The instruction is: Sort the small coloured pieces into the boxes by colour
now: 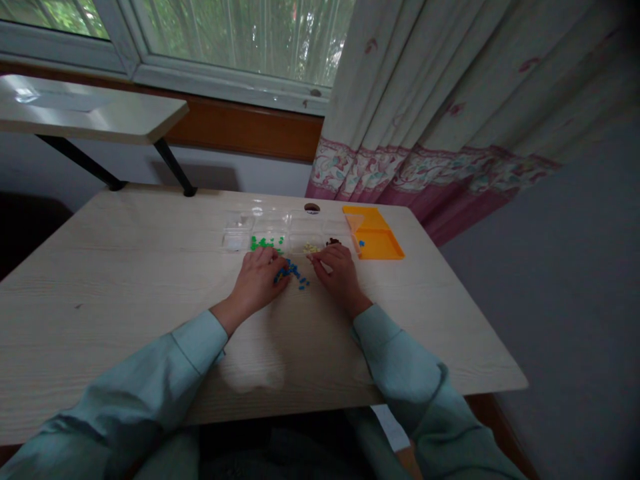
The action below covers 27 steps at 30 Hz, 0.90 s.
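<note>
A small heap of blue beads (294, 273) lies on the wooden table (125, 267) between my two hands. My left hand (259, 280) rests on the table with its fingers curled over the left edge of the heap. My right hand (338, 270) sits just right of the beads, fingers bent and fingertips pressed to the table near them. Behind the hands stands a clear plastic compartment box (240, 230) holding green beads (263, 243), pale beads (311, 248) and some dark ones (333, 241). What the fingers hold, if anything, is too small to make out.
An orange tray (377, 237) with a few blue beads lies at the right of the clear box. A cable hole (312, 208) is in the table's far edge. A white shelf (85, 113) on black legs stands at the back left. A curtain (450, 100) hangs at the right.
</note>
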Motion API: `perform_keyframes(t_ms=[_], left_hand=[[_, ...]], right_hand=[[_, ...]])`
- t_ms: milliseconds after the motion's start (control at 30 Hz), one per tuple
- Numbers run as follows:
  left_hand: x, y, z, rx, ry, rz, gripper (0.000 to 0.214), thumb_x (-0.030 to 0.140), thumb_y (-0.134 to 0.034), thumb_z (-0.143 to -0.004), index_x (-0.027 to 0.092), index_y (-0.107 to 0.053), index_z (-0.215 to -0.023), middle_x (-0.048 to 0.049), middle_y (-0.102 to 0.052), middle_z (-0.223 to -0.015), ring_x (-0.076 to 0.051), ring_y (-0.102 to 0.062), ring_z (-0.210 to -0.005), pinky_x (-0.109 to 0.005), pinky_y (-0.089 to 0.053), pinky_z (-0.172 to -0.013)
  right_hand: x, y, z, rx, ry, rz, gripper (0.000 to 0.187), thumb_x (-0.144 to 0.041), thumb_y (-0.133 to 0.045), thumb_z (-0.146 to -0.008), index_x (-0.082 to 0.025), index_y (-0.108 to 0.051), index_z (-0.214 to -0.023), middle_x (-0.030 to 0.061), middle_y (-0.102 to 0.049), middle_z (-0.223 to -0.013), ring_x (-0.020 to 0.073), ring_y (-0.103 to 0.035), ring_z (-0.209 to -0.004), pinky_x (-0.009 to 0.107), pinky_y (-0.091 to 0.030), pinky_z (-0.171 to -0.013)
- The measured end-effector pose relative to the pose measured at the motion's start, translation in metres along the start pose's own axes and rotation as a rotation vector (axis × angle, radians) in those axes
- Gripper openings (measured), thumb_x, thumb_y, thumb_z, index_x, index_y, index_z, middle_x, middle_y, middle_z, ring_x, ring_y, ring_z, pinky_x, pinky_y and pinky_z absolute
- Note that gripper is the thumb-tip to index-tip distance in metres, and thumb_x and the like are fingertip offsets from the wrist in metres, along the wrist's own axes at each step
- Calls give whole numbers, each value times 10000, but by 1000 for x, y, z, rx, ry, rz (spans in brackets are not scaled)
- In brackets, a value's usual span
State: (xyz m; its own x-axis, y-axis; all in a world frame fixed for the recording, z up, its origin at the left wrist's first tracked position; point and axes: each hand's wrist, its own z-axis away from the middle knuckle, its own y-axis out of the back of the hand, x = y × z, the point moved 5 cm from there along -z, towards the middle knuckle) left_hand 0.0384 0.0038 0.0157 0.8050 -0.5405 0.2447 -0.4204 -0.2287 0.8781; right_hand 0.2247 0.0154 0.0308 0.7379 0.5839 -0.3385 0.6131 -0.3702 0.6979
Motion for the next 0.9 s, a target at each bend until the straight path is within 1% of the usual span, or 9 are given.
perform_keyframes(t_ms=[200, 300, 433, 533, 667, 900], left_hand=[[0, 0, -1, -16, -11, 5, 133, 307, -624, -874, 223, -653, -973, -88, -567, -988, -282, -510, -972, -447, -445, -815], [-1, -2, -1, -26, -9, 10, 126, 302, -607, -887, 218, -653, -970, -91, -573, -996, -288, -509, -977, -455, -448, -825], [-2, -4, -2, -19, -9, 45, 116, 292, -586, -905, 215, -652, -963, -90, -575, -993, -279, -511, -970, -458, -451, -852], [-3, -5, -2, -10, -16, 77, 105, 272, -583, -908, 213, -651, -961, -83, -577, -984, -267, -515, -970, -449, -455, -868], [-6, -8, -2, -7, -6, 118, 106, 261, -578, -906, 207, -651, -962, -77, -576, -967, -262, -519, -968, -442, -465, -868], [-16, -11, -2, 29, 29, 206, 150, 262, -524, -935, 183, -642, -981, -75, -580, -951, -243, -526, -964, -415, -471, -853]], right_hand=[[-4, -8, 2, -47, 43, -8, 175, -269, -580, -920, -205, -730, -857, 37, -719, -795, 177, -601, -811, 343, -442, -849], [-10, -17, 4, -114, 54, -13, 168, -269, -581, -921, -207, -729, -874, 36, -717, -818, 176, -598, -822, 348, -434, -867], [-16, -23, 4, -196, 54, -1, 166, -275, -582, -926, -223, -739, -940, 39, -711, -878, 189, -584, -887, 362, -427, -898], [-18, -22, 4, -205, 39, -6, 164, -241, -603, -904, -227, -743, -989, 44, -700, -920, 198, -568, -937, 363, -431, -905], [-18, -22, 6, -227, 53, -17, 217, -198, -629, -868, -244, -732, -1054, 45, -690, -983, 212, -550, -1007, 381, -420, -943], [-16, -23, 6, -235, 56, -9, 256, -272, -652, -874, -249, -711, -1121, 53, -681, -1017, 227, -543, -1048, 400, -402, -982]])
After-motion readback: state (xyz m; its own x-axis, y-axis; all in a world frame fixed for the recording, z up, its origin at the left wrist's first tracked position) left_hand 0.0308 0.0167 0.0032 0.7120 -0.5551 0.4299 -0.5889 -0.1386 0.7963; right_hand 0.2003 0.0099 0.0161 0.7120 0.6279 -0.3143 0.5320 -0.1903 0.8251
